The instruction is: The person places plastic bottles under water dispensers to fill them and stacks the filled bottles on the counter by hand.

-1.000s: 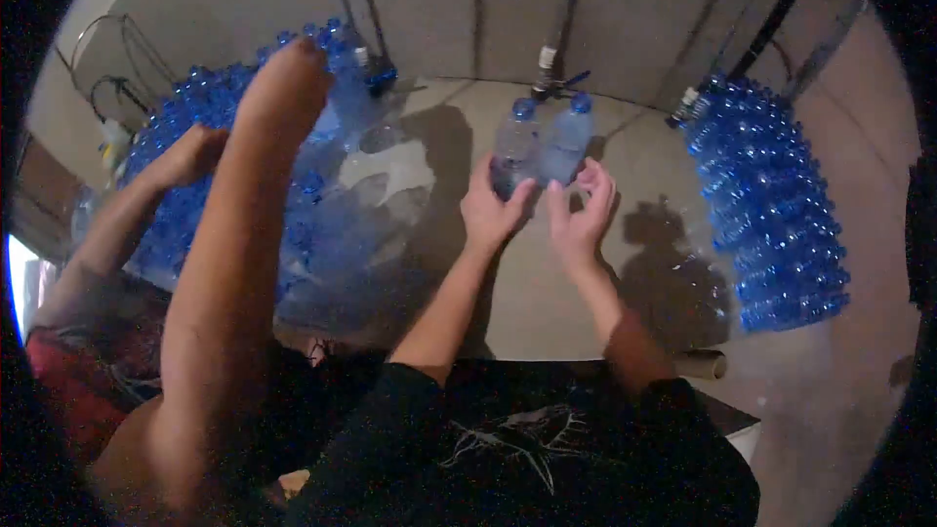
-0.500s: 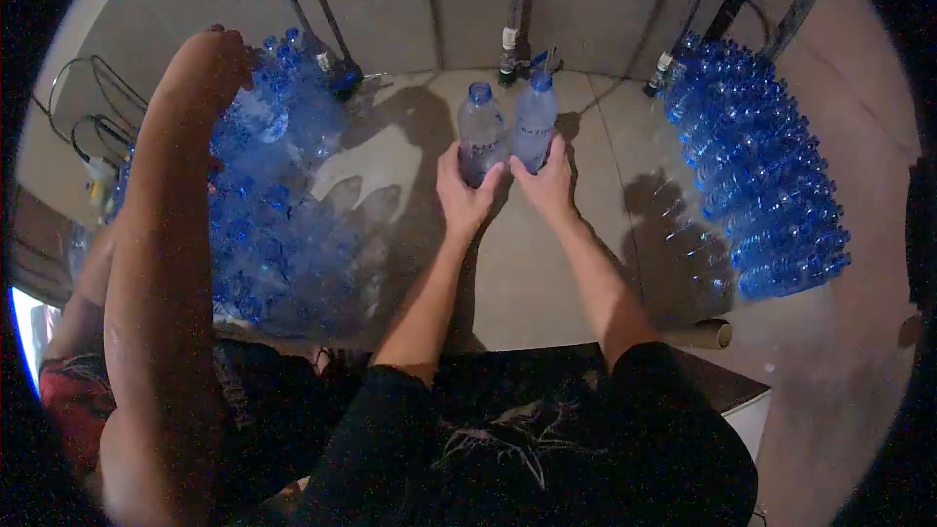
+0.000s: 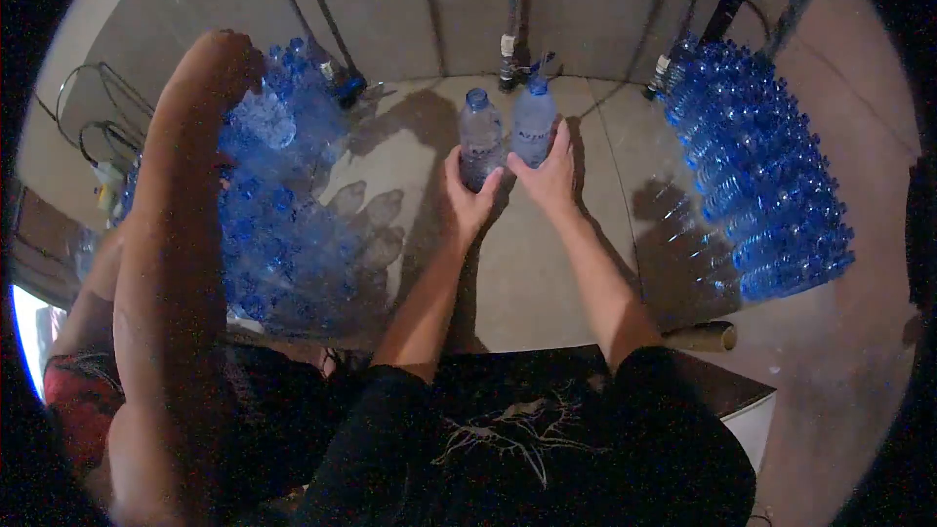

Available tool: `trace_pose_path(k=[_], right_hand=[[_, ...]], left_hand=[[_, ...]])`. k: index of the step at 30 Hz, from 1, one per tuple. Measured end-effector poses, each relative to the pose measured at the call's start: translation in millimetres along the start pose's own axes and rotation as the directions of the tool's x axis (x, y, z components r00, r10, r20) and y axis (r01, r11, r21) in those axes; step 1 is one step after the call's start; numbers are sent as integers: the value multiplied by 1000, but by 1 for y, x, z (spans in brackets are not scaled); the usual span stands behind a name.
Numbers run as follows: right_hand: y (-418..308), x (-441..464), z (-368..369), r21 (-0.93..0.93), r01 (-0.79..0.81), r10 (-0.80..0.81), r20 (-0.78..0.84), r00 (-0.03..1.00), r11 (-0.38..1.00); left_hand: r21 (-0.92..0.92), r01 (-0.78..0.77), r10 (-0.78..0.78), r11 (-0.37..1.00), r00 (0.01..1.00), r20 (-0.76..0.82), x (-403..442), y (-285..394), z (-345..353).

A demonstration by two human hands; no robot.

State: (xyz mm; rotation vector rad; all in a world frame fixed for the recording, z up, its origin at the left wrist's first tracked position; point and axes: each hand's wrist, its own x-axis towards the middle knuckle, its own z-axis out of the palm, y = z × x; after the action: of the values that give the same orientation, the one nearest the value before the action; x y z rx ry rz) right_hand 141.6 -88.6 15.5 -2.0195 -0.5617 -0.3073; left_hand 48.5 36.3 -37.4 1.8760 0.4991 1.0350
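My left hand [image 3: 468,197] is wrapped round the lower part of a clear bluish plastic bottle [image 3: 479,129] with a blue neck. Beside it, a second plastic bottle [image 3: 534,119] is gripped near its base by my right hand [image 3: 549,174]. This one looks frosty and has dark lettering on its side. Both bottles stand upright, close together, on the pale surface [image 3: 527,273]. Whether the blue tops are caps or bare necks is hard to make out. A thin tube [image 3: 548,61] shows just above the right bottle.
At the left, a co-worker's arm [image 3: 161,224] reaches over a heap of blue plastic bottles [image 3: 278,224]. Dense rows of bottles [image 3: 766,176] stand at the right. Dark pipes [image 3: 514,15] run down the back wall. A cardboard tube [image 3: 705,337] lies near the front edge.
The view has shifted slightly. My hands keep hold of the two bottles in about the same place, and the co-worker's arm has moved a little to the right.
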Motion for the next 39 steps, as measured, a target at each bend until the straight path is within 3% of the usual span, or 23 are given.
trace_pose_path(k=[3, 5, 8, 12, 14, 15, 17, 18, 20, 23, 26, 29, 30, 32, 35, 37, 38, 39], right_hand=[[10, -3, 1, -84, 109, -111, -26, 993, 991], [18, -5, 4, -46, 23, -21, 55, 998, 999], [20, -17, -4, -2, 13, -13, 64, 998, 1000], [12, -20, -11, 2, 5, -5, 81, 997, 1000], [36, -13, 11, 7, 119, -119, 8, 993, 993], [47, -10, 18, 5, 175, -175, -31, 984, 985], [42, -14, 6, 22, 70, -71, 52, 996, 997], [36, -19, -4, 28, 16, -19, 96, 995, 999], [21, -42, -31, 16, 43, -43, 28, 999, 999], [17, -58, -53, -30, 21, -20, 26, 999, 999], [27, -60, -54, -29, 42, -41, 27, 999, 999], [30, -64, -53, -86, 5, -1, 47, 999, 996], [30, -64, -53, -117, -19, 26, 58, 998, 993], [38, -65, -48, 19, -48, 47, 54, 997, 999], [40, -68, -50, 77, -121, 115, 79, 990, 990], [39, -78, -68, 66, -169, 166, 44, 985, 983], [36, -84, -81, 53, -183, 184, -13, 983, 982], [38, -91, -101, 39, -204, 207, -72, 976, 978]], left_hand=[[76, -17, 15, 997, 1000, 20, 0, 12, -7], [137, -96, 99, 986, 995, -17, 0, 26, -12], [104, -38, 39, 994, 999, -5, -2, 32, -14], [-123, -28, 25, 992, 999, -27, -4, -26, 10], [-145, -77, 70, 986, 996, -55, -4, -39, 16], [-213, -7, 8, 977, 1000, 6, -3, -28, 11], [-333, 140, -98, 932, 985, 140, 2, 10, -6], [-238, 126, -82, 963, 979, 186, 6, 18, -7], [-45, 78, -63, 996, 962, 266, 19, 28, -4], [-65, 41, -15, 997, 932, 363, 35, 31, 21], [98, 30, -68, 995, 908, 414, 42, 43, 25], [13, 93, -89, 996, 891, 444, 44, 18, 39], [87, 72, -103, 994, 896, 432, 44, 23, 38], [237, 35, -131, 971, 907, 401, 43, 46, 29], [129, 34, -86, 991, 904, 419, 40, 37, 26], [261, 92, -196, 961, 893, 405, 37, 55, 19], [48, 123, -132, 991, 907, 401, 35, 22, 34], [23, 184, -170, 983, 847, 504, 38, 23, 32]])
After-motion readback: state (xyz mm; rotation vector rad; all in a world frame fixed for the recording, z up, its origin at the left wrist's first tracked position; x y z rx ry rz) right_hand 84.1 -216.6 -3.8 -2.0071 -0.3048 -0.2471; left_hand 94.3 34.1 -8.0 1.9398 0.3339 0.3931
